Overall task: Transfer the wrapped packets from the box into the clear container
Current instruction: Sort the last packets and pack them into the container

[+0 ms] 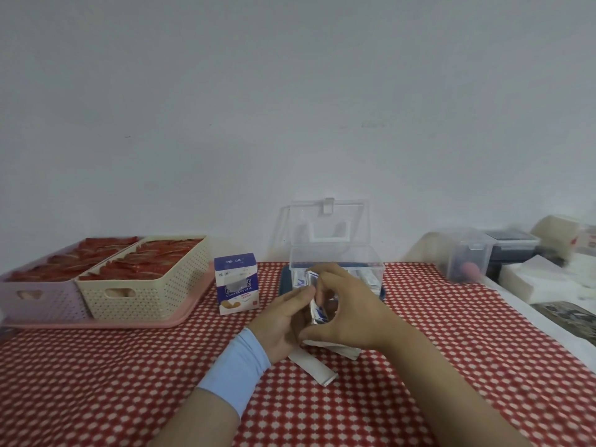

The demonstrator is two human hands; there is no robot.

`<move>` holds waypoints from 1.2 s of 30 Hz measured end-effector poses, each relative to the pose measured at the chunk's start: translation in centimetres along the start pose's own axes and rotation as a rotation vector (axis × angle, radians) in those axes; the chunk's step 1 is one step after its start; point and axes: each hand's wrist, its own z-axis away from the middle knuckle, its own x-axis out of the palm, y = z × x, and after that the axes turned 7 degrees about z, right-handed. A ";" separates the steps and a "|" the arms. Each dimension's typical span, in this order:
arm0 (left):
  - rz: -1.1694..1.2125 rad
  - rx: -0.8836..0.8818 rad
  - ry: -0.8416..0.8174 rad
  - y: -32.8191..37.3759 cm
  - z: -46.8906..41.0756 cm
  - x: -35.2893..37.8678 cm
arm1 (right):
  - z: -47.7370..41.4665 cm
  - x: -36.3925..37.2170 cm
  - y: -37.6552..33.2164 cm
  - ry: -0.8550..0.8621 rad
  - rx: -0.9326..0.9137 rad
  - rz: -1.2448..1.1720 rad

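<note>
Left hand point(283, 317): palm turned inward, blue wristband point(238, 369) on the wrist, straight fingers pressed against the left side of the packets.
Right hand point(348, 311): arched over from the right – thumb and fingers curl round a small stack of wrapped packets point(317, 312), gripping it.
Packets: upright between both hands, just in front of the clear container point(335, 250).
Clear container: lid up, more packets inside.
Box point(236, 282): upright on the checked tablecloth point(129, 366), left of the container – apart from both hands.
</note>
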 end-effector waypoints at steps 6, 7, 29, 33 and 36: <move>-0.024 -0.001 -0.026 0.5 0.5 0.2 | 0.0 -1.2 -0.3 -0.049 0.129 -0.423; -0.027 0.000 -0.041 0.6 0.6 0.4 | -0.4 -1.7 -0.4 -0.015 0.176 -0.486; -0.284 -0.106 -0.078 10.9 -9.1 4.9 | -13.8 -13.0 4.1 -0.172 0.348 -0.157; -0.898 0.095 0.218 11.5 -12.6 3.9 | -15.7 -12.3 8.3 -0.187 0.460 0.139; -1.309 0.100 0.133 11.5 -13.9 3.3 | -16.4 -10.2 10.1 -0.361 0.464 0.329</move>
